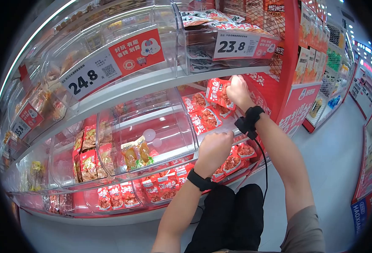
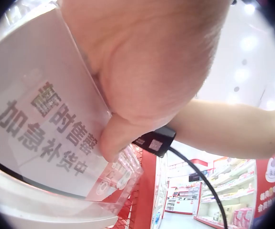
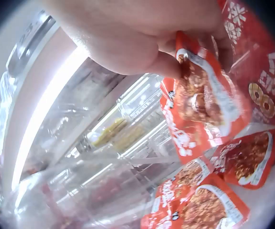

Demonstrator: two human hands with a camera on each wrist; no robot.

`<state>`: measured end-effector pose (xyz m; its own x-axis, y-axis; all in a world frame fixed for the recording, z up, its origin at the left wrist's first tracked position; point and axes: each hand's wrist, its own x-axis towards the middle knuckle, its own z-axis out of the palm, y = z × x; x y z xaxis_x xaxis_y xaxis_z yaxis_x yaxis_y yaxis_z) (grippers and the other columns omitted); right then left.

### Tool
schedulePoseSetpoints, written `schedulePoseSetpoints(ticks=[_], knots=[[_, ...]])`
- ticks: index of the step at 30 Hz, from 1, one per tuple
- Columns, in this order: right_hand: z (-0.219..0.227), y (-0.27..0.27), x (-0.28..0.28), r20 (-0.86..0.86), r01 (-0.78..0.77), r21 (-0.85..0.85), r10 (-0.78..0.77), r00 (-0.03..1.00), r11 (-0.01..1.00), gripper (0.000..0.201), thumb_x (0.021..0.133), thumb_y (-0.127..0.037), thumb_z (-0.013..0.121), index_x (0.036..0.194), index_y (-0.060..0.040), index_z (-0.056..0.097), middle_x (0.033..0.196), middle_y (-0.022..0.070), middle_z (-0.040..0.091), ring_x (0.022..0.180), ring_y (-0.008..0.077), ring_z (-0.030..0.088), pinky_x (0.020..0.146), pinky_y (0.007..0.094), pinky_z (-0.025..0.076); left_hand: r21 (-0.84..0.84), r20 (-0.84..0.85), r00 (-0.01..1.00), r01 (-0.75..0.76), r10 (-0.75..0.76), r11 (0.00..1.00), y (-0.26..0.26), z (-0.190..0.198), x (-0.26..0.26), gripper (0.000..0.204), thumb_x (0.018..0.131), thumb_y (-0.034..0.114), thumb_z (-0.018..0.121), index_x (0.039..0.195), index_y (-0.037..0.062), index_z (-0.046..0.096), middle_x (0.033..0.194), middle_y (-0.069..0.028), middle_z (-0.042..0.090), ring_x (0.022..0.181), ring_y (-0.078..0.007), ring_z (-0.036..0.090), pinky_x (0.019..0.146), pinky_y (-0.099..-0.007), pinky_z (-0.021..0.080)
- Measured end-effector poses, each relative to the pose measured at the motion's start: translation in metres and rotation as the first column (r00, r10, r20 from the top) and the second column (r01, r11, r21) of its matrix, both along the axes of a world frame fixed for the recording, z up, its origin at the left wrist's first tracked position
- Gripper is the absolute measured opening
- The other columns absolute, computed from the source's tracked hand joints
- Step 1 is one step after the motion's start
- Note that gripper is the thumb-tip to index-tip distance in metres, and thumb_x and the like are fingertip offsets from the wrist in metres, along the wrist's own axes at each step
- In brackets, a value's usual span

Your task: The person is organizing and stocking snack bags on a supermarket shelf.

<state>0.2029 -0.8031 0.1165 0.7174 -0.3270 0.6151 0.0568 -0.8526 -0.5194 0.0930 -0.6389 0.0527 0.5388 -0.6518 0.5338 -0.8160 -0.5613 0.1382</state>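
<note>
My right hand point(image 1: 238, 92) pinches the top edge of a red snack packet point(image 1: 216, 90) inside the clear bin. The right wrist view shows this packet point(image 3: 198, 102) hanging from thumb and fingers, with a picture of brown food on it. Just below it lie several matching packets point(image 1: 206, 119). Lower and nearer, my left hand point(image 1: 214, 148) is curled over the top edge of the bin's front panel. In the left wrist view, its thumb lies along the edge of a clear panel holding a white printed card point(image 2: 47, 124); the fingertips are hidden.
Above the bin runs a shelf edge point(image 1: 160, 82) with a 23.8 price card point(image 1: 236, 45). A neighbouring bin holds yellow packets point(image 1: 136, 152). More red packets point(image 1: 165, 187) fill the lowest tier. At right stands a red display end point(image 1: 288, 50). A black cable point(image 1: 265, 162) hangs from the right wrist.
</note>
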Motion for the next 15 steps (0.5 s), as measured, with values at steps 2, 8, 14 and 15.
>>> schedulePoseSetpoints(ticks=[2,8,14,15], knots=[[-0.005,-0.001,0.011,-0.035,-0.041,0.104,0.045,0.998,0.994,0.026,0.078,-0.009,0.052,0.096,0.0065,0.061,0.097,0.0258,0.062,0.092,0.0389,0.059,0.079,0.0439,0.047,-0.017,-0.004,1.0,0.012,-0.012,1.0,0.001,0.001,0.0,0.011,0.082,0.015,0.057,0.08,0.0041,0.054,0.064,-0.0147,0.06,0.063,-0.0317,0.063,0.054,-0.0416,0.048],[-0.003,0.002,0.03,-0.812,-0.354,-0.26,-0.004,0.583,0.898,0.062,0.076,-0.029,0.07,0.124,0.0056,0.049,0.119,0.0225,0.058,0.111,0.0311,0.056,0.09,0.0374,0.046,0.014,-0.004,0.999,0.035,-0.035,0.999,0.0,0.0,0.004,0.015,0.084,0.019,0.059,0.087,0.0053,0.053,0.056,-0.0127,0.056,0.057,-0.0309,0.061,0.051,-0.0415,0.046],[-0.014,-0.006,0.052,-0.875,-0.322,-0.02,0.139,0.464,0.947,0.098,0.073,-0.05,0.069,0.144,-0.0041,0.02,0.137,0.0204,0.044,0.118,0.0326,0.052,0.095,0.0414,0.045,0.086,-0.017,1.0,0.011,-0.01,0.996,-0.003,0.003,0.003,0.017,0.087,0.023,0.057,0.09,0.0062,0.053,0.053,-0.0113,0.055,0.055,-0.0295,0.061,0.049,-0.0412,0.045],[-0.017,-0.003,0.052,-0.835,-0.275,0.057,0.196,0.514,0.96,0.094,0.073,-0.054,0.069,0.141,-0.0025,0.029,0.133,0.0209,0.048,0.118,0.0331,0.052,0.094,0.0422,0.045,0.099,-0.034,0.999,0.01,-0.007,0.995,-0.003,0.006,0.002,0.019,0.088,0.024,0.056,0.092,0.0059,0.052,0.054,-0.0116,0.056,0.055,-0.0303,0.061,0.049,-0.0421,0.045]])
